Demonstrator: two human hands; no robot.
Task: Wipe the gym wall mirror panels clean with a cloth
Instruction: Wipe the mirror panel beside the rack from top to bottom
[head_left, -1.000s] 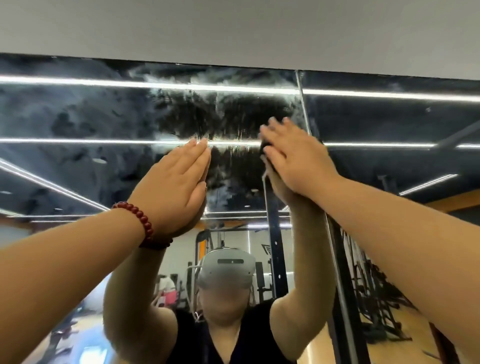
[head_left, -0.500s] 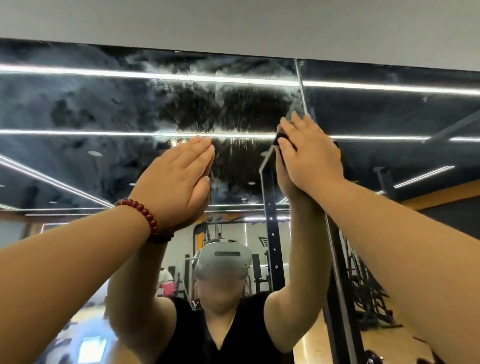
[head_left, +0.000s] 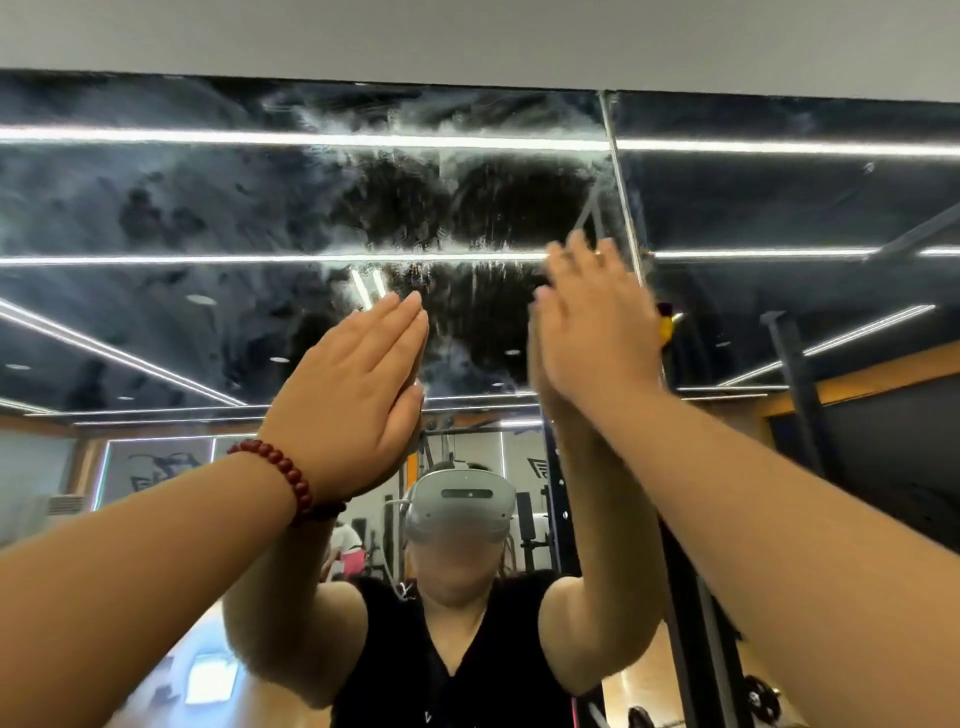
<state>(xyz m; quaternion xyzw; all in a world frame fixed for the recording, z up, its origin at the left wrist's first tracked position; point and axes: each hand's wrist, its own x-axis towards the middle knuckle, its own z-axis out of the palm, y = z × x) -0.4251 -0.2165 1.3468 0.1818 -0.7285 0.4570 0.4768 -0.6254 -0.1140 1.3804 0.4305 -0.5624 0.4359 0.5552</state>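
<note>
The left mirror panel (head_left: 208, 218) is covered in cloudy grey smears, with darker wiped patches near its right side. A seam (head_left: 621, 197) separates it from the right mirror panel (head_left: 779, 208). My left hand (head_left: 353, 395), with a red bead bracelet at the wrist, rests flat on the left panel with straight fingers. My right hand (head_left: 597, 338) is blurred by motion and presses flat against the glass at the seam. Only a small yellow and dark bit of the cloth (head_left: 667, 325) shows past its right edge; the hand hides the remainder.
A grey wall band (head_left: 467, 36) runs above the mirror's top edge. The glass reflects ceiling light strips, a dark rack upright (head_left: 558, 499), gym machines and the person wearing a headset.
My right hand slid rightward from the left panel to the seam and is now motion-blurred. My left hand stayed flat in the same spot.
</note>
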